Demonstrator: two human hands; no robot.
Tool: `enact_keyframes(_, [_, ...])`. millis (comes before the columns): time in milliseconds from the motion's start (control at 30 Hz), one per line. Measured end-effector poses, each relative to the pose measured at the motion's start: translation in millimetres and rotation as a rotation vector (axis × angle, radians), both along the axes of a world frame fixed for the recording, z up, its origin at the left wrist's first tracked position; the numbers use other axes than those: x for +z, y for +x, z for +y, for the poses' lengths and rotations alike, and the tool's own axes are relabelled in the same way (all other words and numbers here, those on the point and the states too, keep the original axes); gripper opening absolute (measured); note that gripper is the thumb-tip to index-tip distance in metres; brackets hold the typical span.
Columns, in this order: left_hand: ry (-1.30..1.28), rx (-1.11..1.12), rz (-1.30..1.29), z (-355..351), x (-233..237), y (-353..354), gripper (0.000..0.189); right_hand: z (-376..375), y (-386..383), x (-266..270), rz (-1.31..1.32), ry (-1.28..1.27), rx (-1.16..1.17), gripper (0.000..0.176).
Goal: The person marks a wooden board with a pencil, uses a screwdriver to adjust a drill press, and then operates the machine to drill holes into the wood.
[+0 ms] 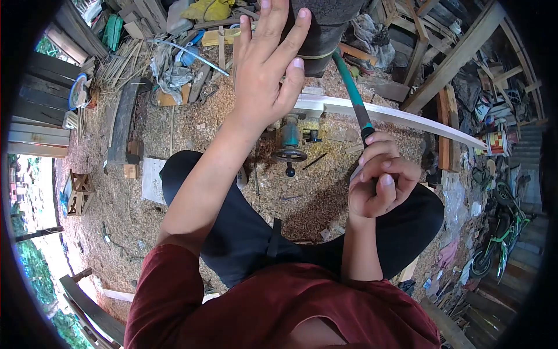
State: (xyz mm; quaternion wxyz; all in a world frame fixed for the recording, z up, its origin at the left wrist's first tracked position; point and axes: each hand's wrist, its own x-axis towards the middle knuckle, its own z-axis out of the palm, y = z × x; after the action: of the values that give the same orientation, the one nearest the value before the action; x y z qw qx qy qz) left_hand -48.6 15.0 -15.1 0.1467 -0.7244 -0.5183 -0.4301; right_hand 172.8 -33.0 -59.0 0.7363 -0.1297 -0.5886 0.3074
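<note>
My left hand (pixel 264 72) is raised with its fingers spread and holds nothing. It overlaps the side of a large dark, rounded block (pixel 328 32) with a pale band round its lower part. My right hand (pixel 383 183) is held over my right knee with its fingers curled in. Just past its fingers is the black end of a teal rod (pixel 351 84); I cannot tell if the hand grips it. A long pale wooden board (pixel 401 117) runs across in front of me. Near its left end stands a teal metal device (pixel 289 136) with a dark handwheel and a black knob.
Wood shavings (pixel 221 128) cover the ground. A dark curved timber (pixel 125 119) lies to the left, near crumpled plastic (pixel 170 67). Wooden beams (pixel 456 58) lean at the upper right. A red-and-yellow can (pixel 497 142) stands by the board's right end. A green bicycle (pixel 497 238) is farther right.
</note>
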Motion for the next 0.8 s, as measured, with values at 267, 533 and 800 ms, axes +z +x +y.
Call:
enact_keyframes(267, [0.192, -0.081, -0.033, 4.0, -1.1, -6.9, 0.055, 13.1, -6.8, 15.7, 0.061, 0.104, 0.002, 0.012])
enact_keyframes(533, [0.445, -0.071, -0.187, 6.3, 17.2, -28.2, 0.039, 111.9, -27.0, 154.0, -0.028, -0.051, 0.069, 0.028])
enact_keyframes(800, [0.299, 0.033, -0.408, 2.2, 24.9, -44.2, 0.042, 141.8, -31.8, 135.1, -0.161, -0.119, 0.087, 0.055])
